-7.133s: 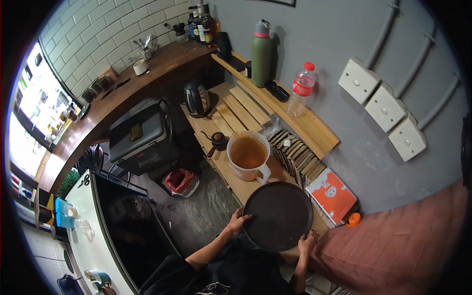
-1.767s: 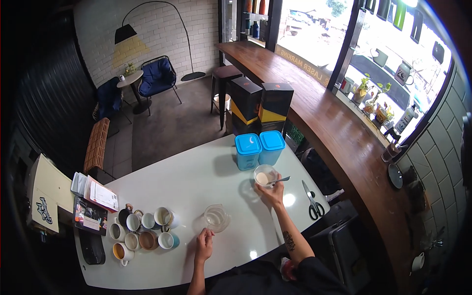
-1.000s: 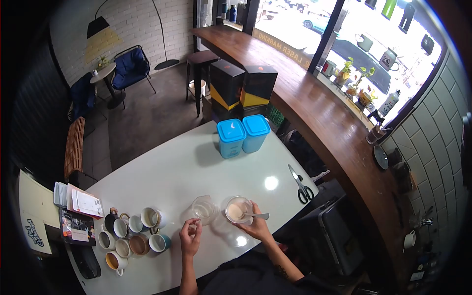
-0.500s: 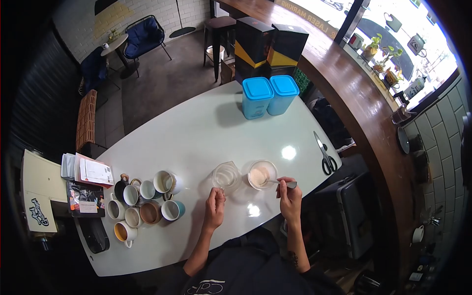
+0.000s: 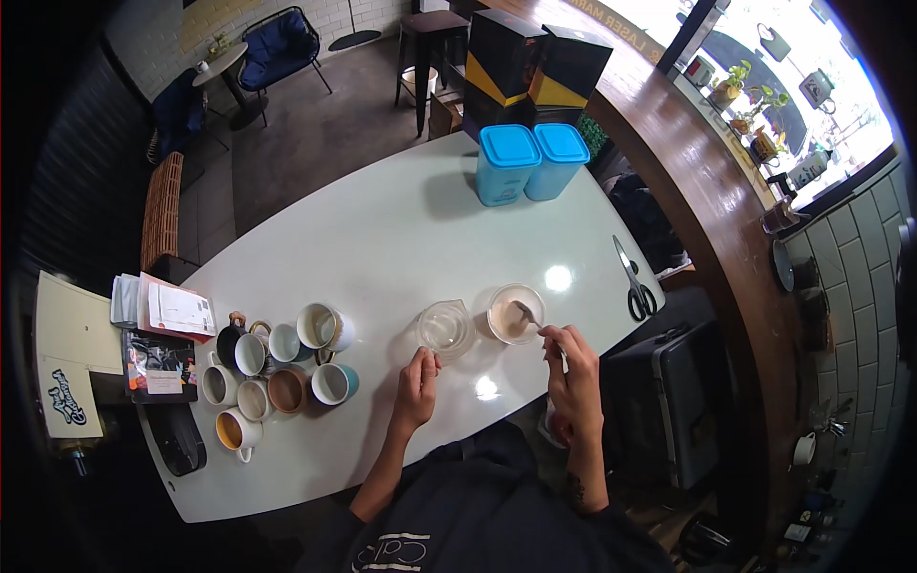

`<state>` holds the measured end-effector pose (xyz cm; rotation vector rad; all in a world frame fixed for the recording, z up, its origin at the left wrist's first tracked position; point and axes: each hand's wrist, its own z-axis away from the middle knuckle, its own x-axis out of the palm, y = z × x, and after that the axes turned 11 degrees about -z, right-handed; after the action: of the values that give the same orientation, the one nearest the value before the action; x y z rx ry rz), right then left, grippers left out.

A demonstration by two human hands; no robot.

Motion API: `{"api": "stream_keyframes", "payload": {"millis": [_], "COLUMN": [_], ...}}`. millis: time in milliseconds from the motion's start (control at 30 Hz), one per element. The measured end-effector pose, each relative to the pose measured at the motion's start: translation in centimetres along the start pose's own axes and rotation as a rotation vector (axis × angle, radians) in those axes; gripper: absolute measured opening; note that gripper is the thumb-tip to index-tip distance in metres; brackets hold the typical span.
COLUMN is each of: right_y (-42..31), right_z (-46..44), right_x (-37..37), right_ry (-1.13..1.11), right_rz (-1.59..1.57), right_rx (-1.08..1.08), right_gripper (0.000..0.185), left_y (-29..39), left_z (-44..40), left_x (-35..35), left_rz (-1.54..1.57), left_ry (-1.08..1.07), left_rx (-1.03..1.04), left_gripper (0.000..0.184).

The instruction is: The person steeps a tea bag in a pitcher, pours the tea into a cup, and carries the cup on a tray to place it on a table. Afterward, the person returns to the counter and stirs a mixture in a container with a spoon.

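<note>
My left hand [image 5: 416, 390] is closed around the handle of a clear glass jug [image 5: 445, 328], which stands on the white table. In my right hand [image 5: 573, 380] is a metal spoon [image 5: 528, 316], its bowl inside a clear round tub [image 5: 516, 288]. Beige contents [image 5: 509, 322], like a powder or thick mix, lie in the bottom of the tub. Jug and tub stand side by side with a small gap between them.
Several mugs [image 5: 288, 390] cluster on the left of the table [image 5: 373, 239]. Two blue-lidded containers [image 5: 508, 167] stand at the back, before black boxes [image 5: 501, 62]. Scissors [image 5: 634, 282] lie by the right edge. Papers [image 5: 180, 310] are at far left.
My right hand has turned, its grip higher over the spoon, and the spoon has shifted within the tub. The left hand still holds the jug. The whole view has tilted slightly.
</note>
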<state>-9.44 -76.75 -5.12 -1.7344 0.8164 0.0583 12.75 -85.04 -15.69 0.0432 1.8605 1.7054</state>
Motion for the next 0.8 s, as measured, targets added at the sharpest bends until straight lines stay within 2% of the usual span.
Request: {"api": "stream_keyframes", "payload": {"millis": [233, 433, 500, 633, 800], "right_y": [0.1, 0.8, 1.0, 1.5, 1.3], "right_z": [0.7, 1.7, 1.7, 1.9, 1.7], "right_x": [-0.7, -1.0, -1.1, -1.0, -0.3], "right_ry": [0.07, 0.261, 0.313, 0.266, 0.265], "right_rz": [-0.051, -0.21, -0.246, -0.247, -0.275], "right_rx": [0.021, -0.003, 0.058, 0.042, 0.106], "right_gripper": [0.013, 0.012, 0.009, 0.015, 0.007], "left_y": [-0.2, -0.2, -0.1, -0.1, -0.2], "left_z": [-0.1, -0.2, -0.2, -0.4, -0.7], "left_x": [0.2, 0.0, 0.0, 0.1, 0.1], "left_rz": [0.012, -0.002, -0.012, -0.006, -0.009], "left_ry": [0.04, 0.024, 0.013, 0.016, 0.007], "left_rx": [0.036, 0.02, 0.02, 0.013, 0.005], "left_gripper": [0.031, 0.032, 0.032, 0.035, 0.037]}}
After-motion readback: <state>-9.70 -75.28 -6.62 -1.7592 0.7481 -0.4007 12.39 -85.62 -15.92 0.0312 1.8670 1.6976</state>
